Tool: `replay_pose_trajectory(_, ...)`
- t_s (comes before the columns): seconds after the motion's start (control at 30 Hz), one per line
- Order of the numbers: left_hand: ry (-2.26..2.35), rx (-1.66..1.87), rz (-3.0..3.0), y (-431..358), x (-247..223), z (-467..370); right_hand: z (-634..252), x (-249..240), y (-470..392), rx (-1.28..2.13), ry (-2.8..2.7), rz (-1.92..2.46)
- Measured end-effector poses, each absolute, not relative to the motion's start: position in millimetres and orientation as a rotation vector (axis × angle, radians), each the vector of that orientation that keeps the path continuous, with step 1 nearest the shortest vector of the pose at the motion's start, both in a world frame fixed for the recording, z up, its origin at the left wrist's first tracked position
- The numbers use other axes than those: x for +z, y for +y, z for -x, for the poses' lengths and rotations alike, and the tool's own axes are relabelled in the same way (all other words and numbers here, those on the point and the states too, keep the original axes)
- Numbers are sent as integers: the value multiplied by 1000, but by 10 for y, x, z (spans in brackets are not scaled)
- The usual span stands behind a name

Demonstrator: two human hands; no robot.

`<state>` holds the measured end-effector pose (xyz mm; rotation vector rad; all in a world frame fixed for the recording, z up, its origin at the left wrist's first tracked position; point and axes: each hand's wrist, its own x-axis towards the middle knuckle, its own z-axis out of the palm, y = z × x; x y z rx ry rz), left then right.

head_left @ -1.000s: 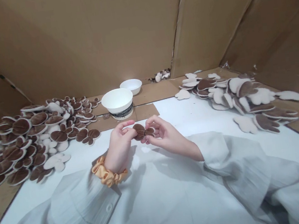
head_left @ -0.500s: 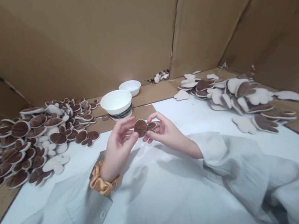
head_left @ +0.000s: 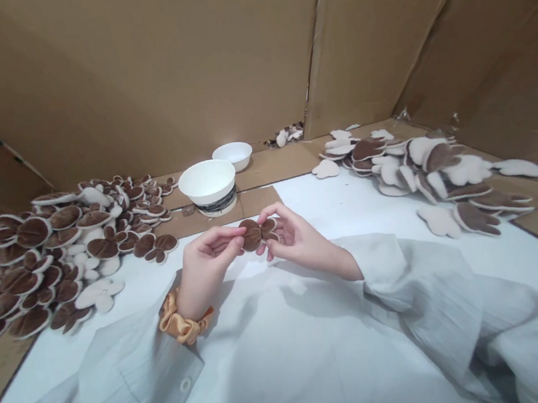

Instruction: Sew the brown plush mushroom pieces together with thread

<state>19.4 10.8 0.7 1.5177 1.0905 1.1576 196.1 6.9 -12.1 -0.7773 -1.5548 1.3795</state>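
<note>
A small brown plush piece with a pale edge (head_left: 252,235) is held up between my two hands, over the white table top. It has one round end and smaller lobes on the right. My left hand (head_left: 211,258) pinches the round end between thumb and fingertips. On the lobed side, my right hand (head_left: 299,241) has its thumb and fingers closed round the piece, partly covering it. An orange satin scrunchie (head_left: 183,319) sits on my left wrist.
Left lies a heap of brown and white plush pieces (head_left: 23,280); a looser pile (head_left: 425,164) lies right. Ahead stand a white bowl with a dark wrapped band (head_left: 205,178) and a smaller white bowl (head_left: 236,155). Cardboard walls (head_left: 168,68) enclose the table.
My left hand's fingers have closed onto the round end of the plush piece. The piece has turned a little, with more of its lobes showing.
</note>
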Motion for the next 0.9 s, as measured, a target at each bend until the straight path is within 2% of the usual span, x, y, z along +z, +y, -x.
replay_pose_trajectory(0.43, 1053, 1132, -1547, 93, -4, -189, -1949, -97, 57, 1408, -1525, 679)
replay_pose_trajectory(0.9, 968, 1126, -1491, 66, -5, -190, -1931, -105, 63, 1364, -1504, 769)
